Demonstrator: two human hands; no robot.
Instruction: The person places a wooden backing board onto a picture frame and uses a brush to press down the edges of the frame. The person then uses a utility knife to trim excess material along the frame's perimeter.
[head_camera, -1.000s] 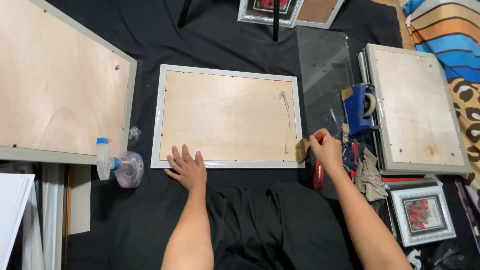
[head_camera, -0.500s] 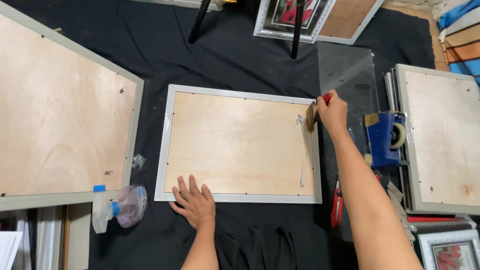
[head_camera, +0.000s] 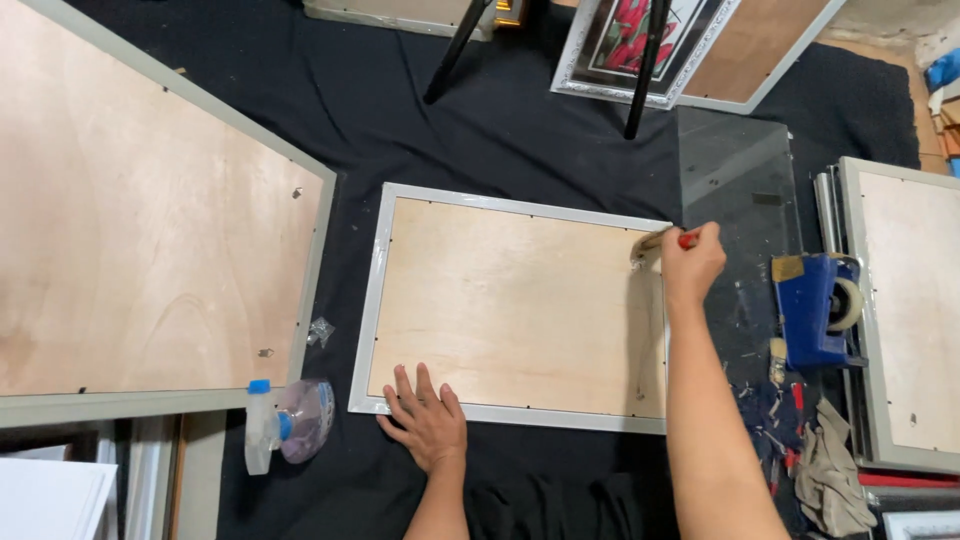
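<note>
A picture frame lies face down on black cloth, its plywood back (head_camera: 510, 305) ringed by a pale grey rim (head_camera: 377, 290). My left hand (head_camera: 425, 420) rests flat with spread fingers on the frame's near edge. My right hand (head_camera: 692, 262) is closed around a small paintbrush (head_camera: 652, 243) with a red handle. Its bristles touch the frame's far right corner.
A larger plywood-backed frame (head_camera: 140, 240) lies at the left. A spray bottle (head_camera: 288, 422) lies beside the frame's near left corner. A glass sheet (head_camera: 735, 180), a blue tape dispenser (head_camera: 815, 305) and another frame (head_camera: 905, 300) are at the right. Two black stand legs (head_camera: 455, 50) rise at the back.
My right hand has carried the brush from the frame's near right corner up along its right edge to the far right corner. My left hand stays on the near edge.
</note>
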